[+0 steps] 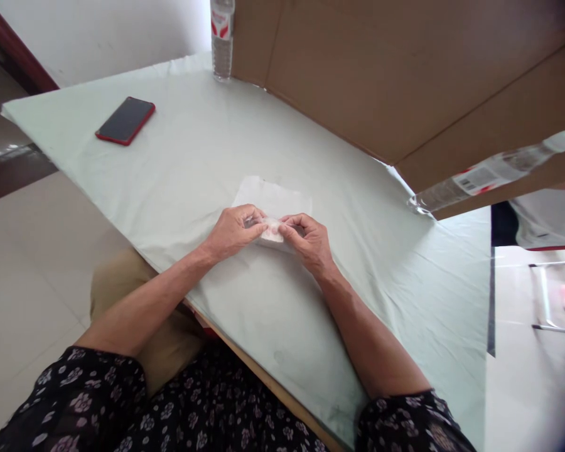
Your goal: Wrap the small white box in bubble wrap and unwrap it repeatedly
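My left hand (233, 232) and my right hand (308, 238) meet over the middle of the table. Both pinch a small clear plastic wrapper or packet (269, 227) with something whitish inside, held between the fingertips. Right behind it a white sheet, paper or cloth (275, 196), lies flat on the pale green tablecloth (193, 157). My forearms rest on the table's near edge. I cannot make out what the packet contains.
A red-cased phone (125, 120) lies face up at the far left. One clear water bottle (222, 37) stands at the back. Another bottle (492, 172) is at the right by a large brown cardboard panel (405, 69). The floor is tiled.
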`<state>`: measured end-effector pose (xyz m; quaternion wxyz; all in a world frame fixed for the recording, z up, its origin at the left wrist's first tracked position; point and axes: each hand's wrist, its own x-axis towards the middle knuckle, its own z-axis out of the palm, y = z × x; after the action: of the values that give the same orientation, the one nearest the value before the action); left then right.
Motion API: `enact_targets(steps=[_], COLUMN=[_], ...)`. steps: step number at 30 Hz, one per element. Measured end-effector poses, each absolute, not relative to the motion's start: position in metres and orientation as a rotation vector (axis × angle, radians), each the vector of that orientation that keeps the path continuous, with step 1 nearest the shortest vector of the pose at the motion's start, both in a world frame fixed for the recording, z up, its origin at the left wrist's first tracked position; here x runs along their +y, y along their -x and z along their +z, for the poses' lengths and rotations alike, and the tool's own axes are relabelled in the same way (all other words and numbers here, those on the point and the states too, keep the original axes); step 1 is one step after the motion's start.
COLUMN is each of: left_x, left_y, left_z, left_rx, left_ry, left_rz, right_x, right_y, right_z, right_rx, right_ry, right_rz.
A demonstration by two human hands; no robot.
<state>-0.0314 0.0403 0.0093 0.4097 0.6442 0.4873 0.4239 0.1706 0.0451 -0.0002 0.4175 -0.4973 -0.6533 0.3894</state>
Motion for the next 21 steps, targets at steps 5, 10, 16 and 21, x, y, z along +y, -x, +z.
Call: enact_targets(steps=[5,10,16,21], left_x=[0.0383,0.0371,0.0358,0.0354], left_y=[0.0320,0.0329,0.0323,0.0316], left_z=[0.0085,0.0090,0.0101,0.0100], left_rx=[1.193,1.195,1.198,1.205], left_ry=[-1.593,-1.582,-1.575,-1.575], left_rz=[1.068,1.053,1.050,1.059], right_x=[0.0417,0.0402,0.0385,0.0373], right_y=[-0.1711,-0.1716,-0.1710,-0.1702], right_z=[-0.0011,-0.0012,-0.0016,-0.0018], right_rx=[-1.625,-1.632,-1.635,-1.633], right_ry=[1.262,1.278,1.266,1.267], right_rz=[0.955,0.949,0.937,0.934])
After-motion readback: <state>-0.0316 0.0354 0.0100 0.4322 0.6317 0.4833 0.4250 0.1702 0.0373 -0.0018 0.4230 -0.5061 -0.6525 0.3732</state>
